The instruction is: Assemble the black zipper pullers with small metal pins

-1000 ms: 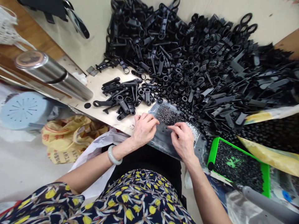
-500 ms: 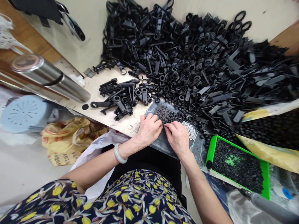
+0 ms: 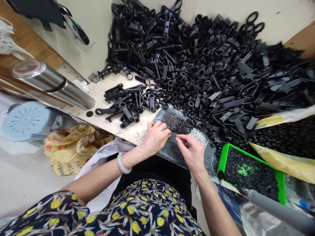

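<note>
Over the front edge of a dark mat [image 3: 172, 154], my left hand [image 3: 157, 136] is closed in a pinch, with a tiny dark piece just visible at its fingertips. My right hand [image 3: 190, 149] is closed too, thumb against forefinger; whatever lies between them is too small to name. A narrow gap separates the two hands. Just beyond them lie small brown pieces [image 3: 171, 118], small black parts [image 3: 183, 126] and silver screws [image 3: 199, 136], the screws nearest my right hand.
Black handle-like parts [image 3: 126, 113] lie left of the mat. A large heap of black parts [image 3: 197, 65] rises behind. At right are a green tray [image 3: 225, 157] and a grey-handled tool [image 3: 270, 206]. A steel flask [image 3: 54, 83] stands at left.
My right hand has drawn slightly right and toward me, widening the gap between the hands. My left hand has barely moved. The grey-handled tool has shifted left and upward in view.
</note>
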Tool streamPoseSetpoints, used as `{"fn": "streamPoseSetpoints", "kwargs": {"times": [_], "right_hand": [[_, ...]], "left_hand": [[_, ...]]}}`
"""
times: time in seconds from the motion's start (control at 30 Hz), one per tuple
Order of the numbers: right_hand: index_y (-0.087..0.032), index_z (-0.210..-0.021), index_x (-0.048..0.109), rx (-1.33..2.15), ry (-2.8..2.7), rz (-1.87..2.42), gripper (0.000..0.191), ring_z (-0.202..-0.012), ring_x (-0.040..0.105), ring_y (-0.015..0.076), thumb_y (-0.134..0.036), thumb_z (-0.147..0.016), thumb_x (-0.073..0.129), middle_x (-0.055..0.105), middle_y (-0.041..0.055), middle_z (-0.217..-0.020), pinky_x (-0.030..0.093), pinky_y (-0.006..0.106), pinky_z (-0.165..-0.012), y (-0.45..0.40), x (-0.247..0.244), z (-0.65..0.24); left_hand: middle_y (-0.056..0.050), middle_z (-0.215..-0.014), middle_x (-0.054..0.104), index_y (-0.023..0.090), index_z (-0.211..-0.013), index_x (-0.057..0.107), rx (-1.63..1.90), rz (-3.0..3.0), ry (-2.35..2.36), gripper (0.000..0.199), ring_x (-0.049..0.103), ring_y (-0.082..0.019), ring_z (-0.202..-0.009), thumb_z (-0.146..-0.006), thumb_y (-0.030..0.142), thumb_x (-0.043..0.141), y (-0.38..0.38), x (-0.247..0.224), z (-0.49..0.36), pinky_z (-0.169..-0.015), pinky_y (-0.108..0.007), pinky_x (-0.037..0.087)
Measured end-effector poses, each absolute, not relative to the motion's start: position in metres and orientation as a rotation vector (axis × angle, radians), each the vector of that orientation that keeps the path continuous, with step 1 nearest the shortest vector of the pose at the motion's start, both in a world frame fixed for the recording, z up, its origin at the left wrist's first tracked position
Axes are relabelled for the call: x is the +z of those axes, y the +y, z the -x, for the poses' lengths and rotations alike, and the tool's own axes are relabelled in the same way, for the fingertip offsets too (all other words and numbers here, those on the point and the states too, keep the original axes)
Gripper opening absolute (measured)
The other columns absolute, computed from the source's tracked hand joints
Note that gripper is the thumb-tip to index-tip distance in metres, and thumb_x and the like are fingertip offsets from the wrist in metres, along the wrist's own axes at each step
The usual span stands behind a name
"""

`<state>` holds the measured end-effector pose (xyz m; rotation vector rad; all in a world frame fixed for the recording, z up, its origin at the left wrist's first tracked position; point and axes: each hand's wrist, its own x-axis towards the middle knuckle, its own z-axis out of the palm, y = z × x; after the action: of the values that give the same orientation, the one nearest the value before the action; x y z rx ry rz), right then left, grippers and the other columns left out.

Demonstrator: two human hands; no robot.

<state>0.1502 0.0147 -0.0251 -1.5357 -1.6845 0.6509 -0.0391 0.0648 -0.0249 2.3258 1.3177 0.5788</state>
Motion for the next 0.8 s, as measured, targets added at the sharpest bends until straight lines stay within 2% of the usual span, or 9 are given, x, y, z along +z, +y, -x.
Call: {"fn": "streamPoseSetpoints", "kwargs": {"times": [0.13, 0.27, 0.5, 0.8], "right_hand": [[-0.023, -0.095, 0.077, 0.858, -1.244, 1.384, 0.011, -0.084, 0.066, 0.0176, -0.033, -0.094, 0.073, 0.072, 0.0041, -0.093, 0.053, 0.03, -0.072, 0.006, -0.029, -0.138], [-0.024, -0.094, 0.079, 0.907, -1.112, 1.269, 0.008, -0.09, 0.066, 0.0183, -0.031, -0.091, 0.076, 0.069, 0.0044, -0.096, 0.055, 0.031, -0.076, 0.005, -0.035, -0.129], [-0.024, -0.094, 0.079, 0.955, -1.107, 1.265, 0.009, -0.085, 0.068, 0.0182, -0.031, -0.09, 0.077, 0.072, 0.0041, -0.091, 0.057, 0.032, -0.074, 0.0, -0.04, -0.125], [-0.025, -0.101, 0.08, 0.688, -1.419, 1.321, 0.01, -0.079, 0.071, 0.0175, -0.021, -0.094, 0.073, 0.076, 0.0041, -0.092, 0.059, 0.03, -0.066, -0.011, -0.025, -0.134]], "left_hand": [[-0.005, -0.093, 0.075, 0.021, -0.09, 0.075, 0.75, -1.513, 1.189, 0.014, 0.061, -0.022, -0.094, -0.094, 0.031, 0.068, 0.057, -0.01, 0.037, -0.09, -0.04, 0.043], [-0.003, -0.084, 0.072, 0.017, -0.086, 0.076, 0.797, -0.898, 0.995, 0.021, 0.062, -0.017, -0.083, -0.084, 0.037, 0.078, 0.042, -0.004, 0.032, -0.084, -0.031, 0.046], [-0.003, -0.082, 0.071, 0.015, -0.085, 0.078, 0.854, -0.697, 0.991, 0.024, 0.06, -0.015, -0.082, -0.078, 0.037, 0.085, 0.029, -0.002, 0.028, -0.084, -0.028, 0.046], [-0.004, -0.084, 0.073, 0.016, -0.082, 0.079, 0.848, -0.665, 0.995, 0.025, 0.061, -0.016, -0.081, -0.075, 0.038, 0.088, 0.022, -0.001, 0.027, -0.084, -0.03, 0.047]]}}
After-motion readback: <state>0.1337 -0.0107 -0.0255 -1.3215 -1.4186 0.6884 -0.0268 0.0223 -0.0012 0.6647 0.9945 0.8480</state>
